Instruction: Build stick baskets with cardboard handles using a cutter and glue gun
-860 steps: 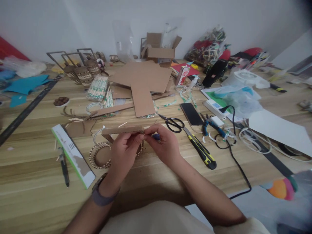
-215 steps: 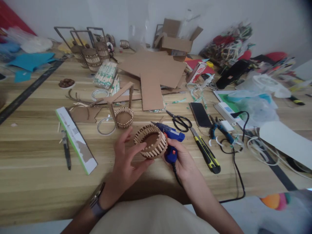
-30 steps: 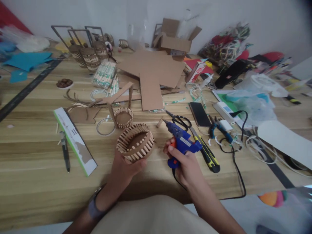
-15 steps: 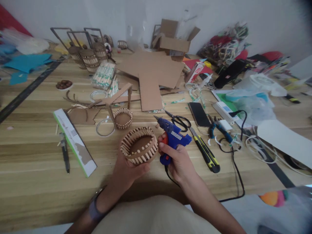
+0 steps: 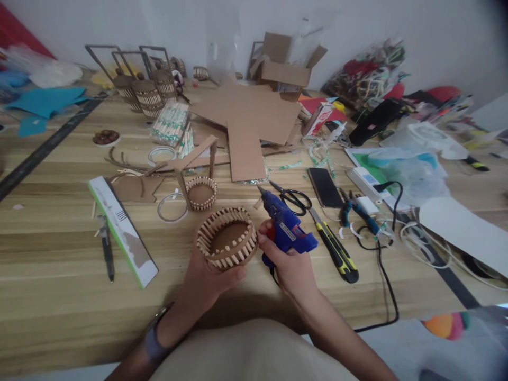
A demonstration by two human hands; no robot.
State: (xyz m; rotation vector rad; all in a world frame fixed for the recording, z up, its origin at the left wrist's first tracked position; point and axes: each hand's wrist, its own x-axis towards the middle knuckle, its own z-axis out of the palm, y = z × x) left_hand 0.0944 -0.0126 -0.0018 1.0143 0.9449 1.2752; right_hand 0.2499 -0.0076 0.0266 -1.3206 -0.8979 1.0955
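Observation:
My left hand [image 5: 210,286] is closed around the underside and near side of a round basket [image 5: 246,246] made of short wooden sticks with a brown cardboard floor and band. The basket is tilted a little towards me. My right hand [image 5: 291,264] grips a blue hot glue gun [image 5: 283,219], its nozzle pointing up and away to the left, apart from the basket. A red trigger shows partly behind my fingers. Behind the basket, a smaller stick ring with a tall cardboard handle [image 5: 201,193] stands on the table.
Scissors [image 5: 296,201], a yellow-black utility knife [image 5: 337,251], a phone [image 5: 324,187] and pliers [image 5: 359,214] lie to the right. A green-edged box [image 5: 123,233] and a black pen-like tool [image 5: 107,256] lie left. Cardboard sheets [image 5: 246,153] and finished lidded buckets [image 5: 146,98] stand further back.
The glue gun in my right hand has turned and shifted slightly to the right, its nozzle tipping more upright. The basket in my left hand stays nearly where it was.

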